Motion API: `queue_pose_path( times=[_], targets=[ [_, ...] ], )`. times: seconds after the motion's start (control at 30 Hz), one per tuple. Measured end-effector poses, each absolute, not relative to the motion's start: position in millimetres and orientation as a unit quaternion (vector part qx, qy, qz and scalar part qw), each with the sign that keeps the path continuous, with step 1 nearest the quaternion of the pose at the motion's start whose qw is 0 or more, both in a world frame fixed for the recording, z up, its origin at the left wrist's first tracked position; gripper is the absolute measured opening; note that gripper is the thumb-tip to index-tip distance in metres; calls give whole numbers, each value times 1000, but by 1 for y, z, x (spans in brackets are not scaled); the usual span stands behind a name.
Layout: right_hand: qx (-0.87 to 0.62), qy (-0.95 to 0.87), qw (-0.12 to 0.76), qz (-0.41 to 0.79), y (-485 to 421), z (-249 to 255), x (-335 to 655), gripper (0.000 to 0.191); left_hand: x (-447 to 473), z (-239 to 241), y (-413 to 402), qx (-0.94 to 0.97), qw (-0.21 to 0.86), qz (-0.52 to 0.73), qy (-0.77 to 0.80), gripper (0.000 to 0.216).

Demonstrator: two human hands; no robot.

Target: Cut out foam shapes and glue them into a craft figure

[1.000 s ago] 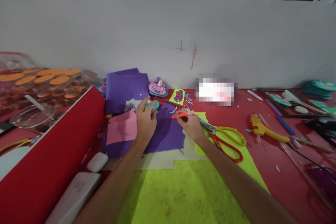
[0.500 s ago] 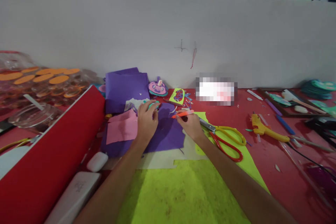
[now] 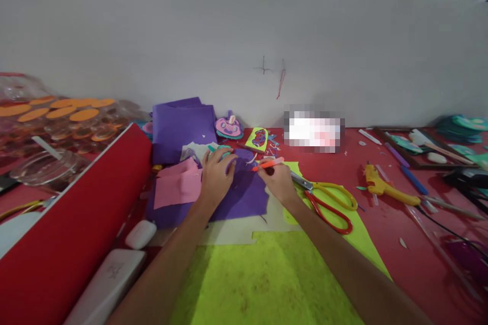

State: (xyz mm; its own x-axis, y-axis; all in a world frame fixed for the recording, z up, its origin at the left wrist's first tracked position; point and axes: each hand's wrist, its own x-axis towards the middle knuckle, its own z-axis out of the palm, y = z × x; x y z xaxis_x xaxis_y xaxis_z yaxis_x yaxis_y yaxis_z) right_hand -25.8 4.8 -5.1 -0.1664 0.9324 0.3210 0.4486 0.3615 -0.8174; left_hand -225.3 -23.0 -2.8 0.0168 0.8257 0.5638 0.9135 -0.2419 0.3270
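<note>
My right hand [image 3: 277,179] pinches an orange pen [image 3: 271,162], its tip pointing left over the purple foam sheet [image 3: 244,198]. Across from it, my left hand [image 3: 217,175] rests with curled fingers on the same sheet; whatever lies between thumb and fingers is hidden. Just behind those fingers shows a teal piece [image 3: 224,151], beside a ragged whitish scrap [image 3: 193,152]. A pink foam sheet [image 3: 177,188] lies left of my left hand. Scissors [image 3: 335,198] with one yellow and one red handle lie right of my right wrist.
A yellow glue gun [image 3: 389,188] and a dark tray [image 3: 427,162] are on the right. Purple sheets [image 3: 183,127] and a layered pink-purple foam piece [image 3: 229,127] stand by the grey partition [image 3: 213,51]. A red panel [image 3: 84,228] slants along the left, near a white box [image 3: 109,284].
My left hand has shifted slightly right on the purple sheet, and its fingers have moved. My right hand and the pen have moved slightly right.
</note>
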Motion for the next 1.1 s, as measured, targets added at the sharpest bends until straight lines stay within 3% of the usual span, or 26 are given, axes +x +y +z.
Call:
queue_pose_path(
  times=[0.37,0.83,1.1],
  targets=[
    [-518,-656,463,294,3,-2,-23,18,-222,-4,-23,-770,16,-269,-579,11],
    [-504,-654,471,310,3,-3,-24,18,-221,-10,-20,-805,8,-238,-544,19],
    [-475,-657,502,303,3,-5,-20,20,-230,-12,-13,-707,-11,-363,-607,17]
  ],
)
